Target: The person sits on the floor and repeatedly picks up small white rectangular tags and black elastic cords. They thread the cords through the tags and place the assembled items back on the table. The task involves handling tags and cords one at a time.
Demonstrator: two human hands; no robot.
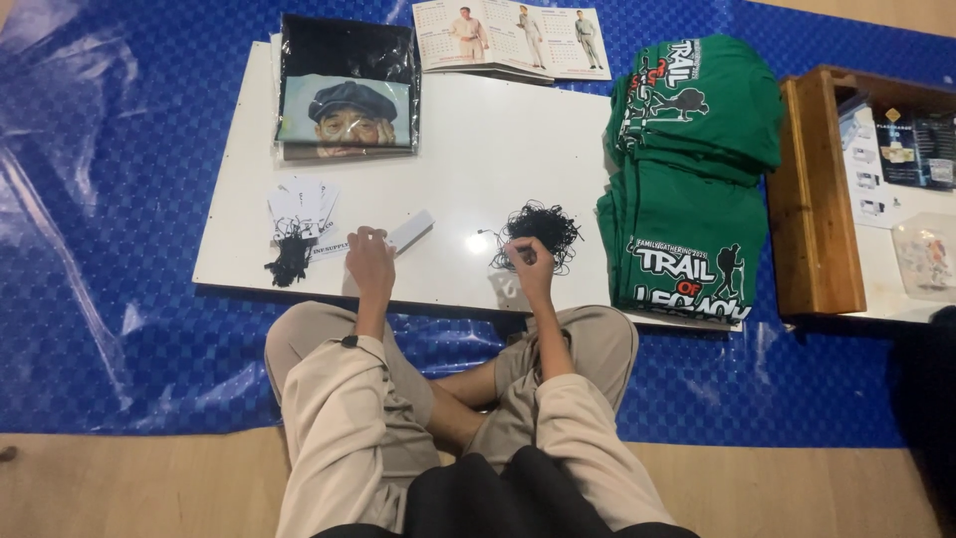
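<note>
- The left hand (pixel 369 261) sits near the front edge of the white board (pixel 498 149); its fingers are curled shut on a small white card (pixel 410 231); the card sticks out to the right and up, flat on the board.
- The right hand (pixel 531 267) is at the near side of a black string pile (pixel 538 229); the fingers pinch together on some string, but how tight I cannot tell; the pile lies right of the card, with bare board between them.
- A bunch of white tags (pixel 302 214) with black strings lies left of the left hand, close to the front edge; the strings hang just over the edge.
- At the far left of the board lies a dark shirt in a bag (pixel 347 88); it reaches past the back edge.
- Green shirts (pixel 692 179) are stacked on the right end of the board; they cover that edge and hang over the front.
- A calendar (pixel 513 38) lies past the back edge, on the blue mat (pixel 110 199).
- A wooden box (pixel 812 199) stands right of the shirts, just beside them.
- The middle of the board, behind both hands, is open and bare; the mat on the left is wide and free too.
- The person's crossed legs (pixel 329 399) touch the front edge.
</note>
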